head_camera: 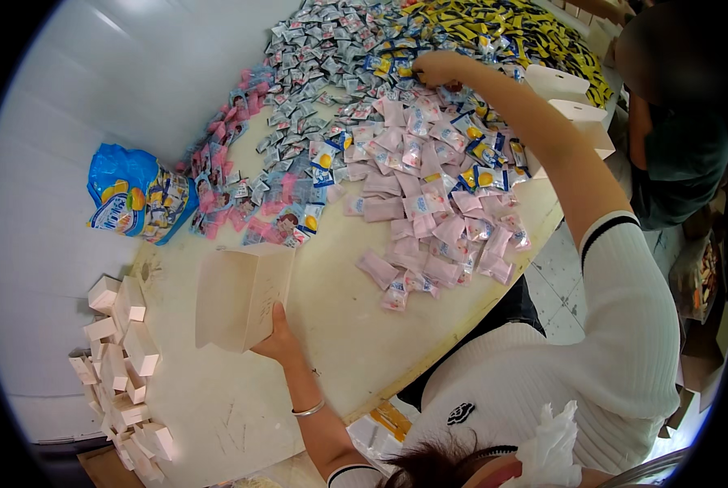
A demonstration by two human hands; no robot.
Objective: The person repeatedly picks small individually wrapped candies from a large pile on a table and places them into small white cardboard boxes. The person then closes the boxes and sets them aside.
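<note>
My left hand [277,337] grips the lower side of an open white cardboard box [270,293], tilted above the table, with its flap to the left. My right hand [440,68] reaches far across, its fingers down among blue-and-yellow wrapped candies [379,63]; whether it holds one is hidden. Around it lie a heap of grey wrapped candies [315,55], a heap of yellow-and-black packets [510,24] and, nearer me, pale pink wrapped candies [437,207] with some lemon-printed packets on top. Pink-and-blue packets [217,165] lie left of the grey heap.
A blue candy bag [138,195] stands against the wall at the left. Several small white boxes [123,360] are piled on the table's left end. White open boxes [574,113] stand at the right edge, near another person [681,158]. The table edge [455,338] runs before me.
</note>
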